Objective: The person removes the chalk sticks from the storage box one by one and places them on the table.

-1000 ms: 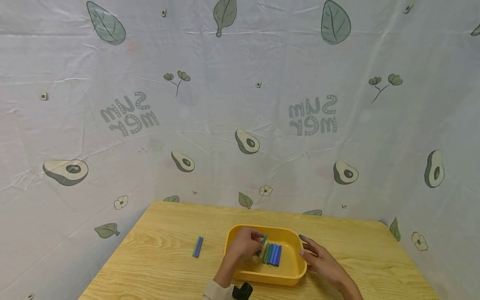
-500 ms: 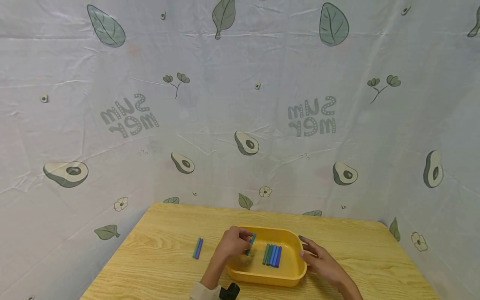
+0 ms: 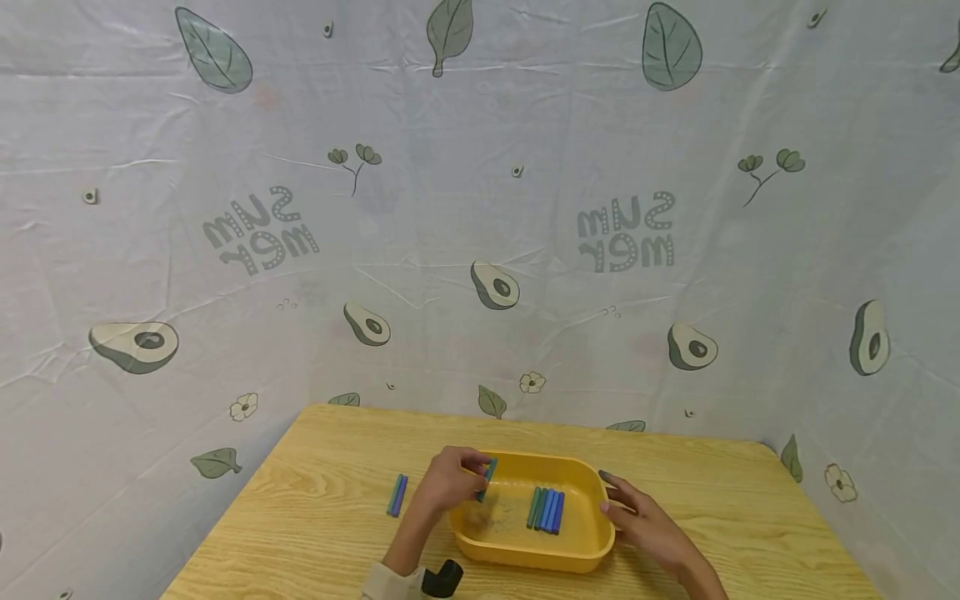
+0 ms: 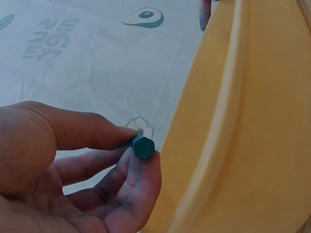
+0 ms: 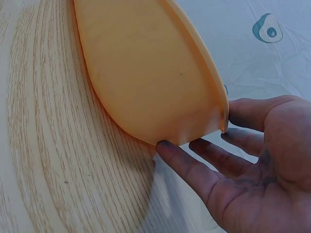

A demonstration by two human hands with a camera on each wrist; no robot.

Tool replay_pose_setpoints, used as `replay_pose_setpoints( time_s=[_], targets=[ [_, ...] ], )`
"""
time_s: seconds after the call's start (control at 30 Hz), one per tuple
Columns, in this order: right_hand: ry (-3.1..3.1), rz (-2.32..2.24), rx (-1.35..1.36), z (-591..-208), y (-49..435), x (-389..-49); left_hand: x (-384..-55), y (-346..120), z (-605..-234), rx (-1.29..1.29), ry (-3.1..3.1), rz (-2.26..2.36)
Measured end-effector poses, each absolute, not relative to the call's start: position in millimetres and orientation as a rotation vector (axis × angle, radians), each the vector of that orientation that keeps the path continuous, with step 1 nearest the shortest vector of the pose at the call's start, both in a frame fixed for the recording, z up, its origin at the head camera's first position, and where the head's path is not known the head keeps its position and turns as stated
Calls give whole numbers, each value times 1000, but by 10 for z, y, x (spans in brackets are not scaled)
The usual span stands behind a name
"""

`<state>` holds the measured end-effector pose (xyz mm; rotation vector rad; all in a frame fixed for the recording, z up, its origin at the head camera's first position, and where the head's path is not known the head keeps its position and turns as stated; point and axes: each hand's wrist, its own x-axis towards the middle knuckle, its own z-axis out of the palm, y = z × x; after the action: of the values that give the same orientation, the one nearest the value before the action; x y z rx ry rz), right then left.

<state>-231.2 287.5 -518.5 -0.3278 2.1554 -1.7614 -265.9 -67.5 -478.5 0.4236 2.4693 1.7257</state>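
Between thumb and fingertips, my left hand (image 3: 450, 477) pinches a dark green hexagonal crayon-like stick (image 4: 144, 147). In the head view it is over the left end of the yellow tray (image 3: 525, 558); the left wrist view shows the stick end-on beside the tray's rim. My right hand (image 3: 643, 525) holds the tray's right end, thumb at the rim and fingertips against the outer wall, as the right wrist view (image 5: 272, 150) shows. Inside the tray, several green and blue sticks (image 3: 546, 511) lie side by side in a row. Dark smudges mark the fingertips.
Two more sticks, one green and one purple-blue (image 3: 397, 495), lie together on the wooden table (image 3: 337, 533) left of the tray. Behind the table hangs a pale printed cloth (image 3: 420, 217). Faint dark marks show on the tray's floor at the left.
My left hand has moved left with the green stick, away from the row and toward the tray's left rim. The right hand and the tray stay put.
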Motion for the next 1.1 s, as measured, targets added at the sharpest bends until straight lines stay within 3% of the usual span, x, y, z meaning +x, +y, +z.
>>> replay_pose_setpoints(
  time_s=[1.1],
  targets=[
    [2163, -1764, -333, -5192, 2872, -2300, -2670, -1013, -4823, 328, 2508, 1760]
  ],
)
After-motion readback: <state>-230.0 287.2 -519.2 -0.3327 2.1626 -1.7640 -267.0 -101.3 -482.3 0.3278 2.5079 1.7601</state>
